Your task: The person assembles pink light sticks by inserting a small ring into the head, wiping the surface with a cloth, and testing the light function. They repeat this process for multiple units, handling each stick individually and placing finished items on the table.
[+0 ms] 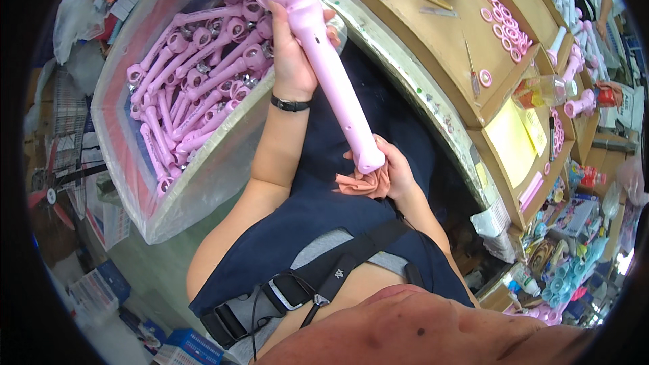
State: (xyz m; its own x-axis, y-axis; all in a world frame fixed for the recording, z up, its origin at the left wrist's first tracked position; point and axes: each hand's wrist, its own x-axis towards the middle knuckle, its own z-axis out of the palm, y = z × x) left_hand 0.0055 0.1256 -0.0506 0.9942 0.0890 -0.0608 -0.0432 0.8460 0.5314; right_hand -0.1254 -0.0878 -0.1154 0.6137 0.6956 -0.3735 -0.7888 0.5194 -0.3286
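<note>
Your left hand [294, 61] clasps the pink tube [337, 88] before your apron [270, 230], your right hand [399, 170] clamps a cloth [365, 186] at its end: work seems under way, the similar pieces [203, 88] in the bin [196, 192] possibly finished.

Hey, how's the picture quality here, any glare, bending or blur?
In the head view, corners go black and the workbench edge bows, fisheye fashion; in the head view, glare whitens a lower-right patch, while the held pink plastic housing looks fairly sharp.
</note>
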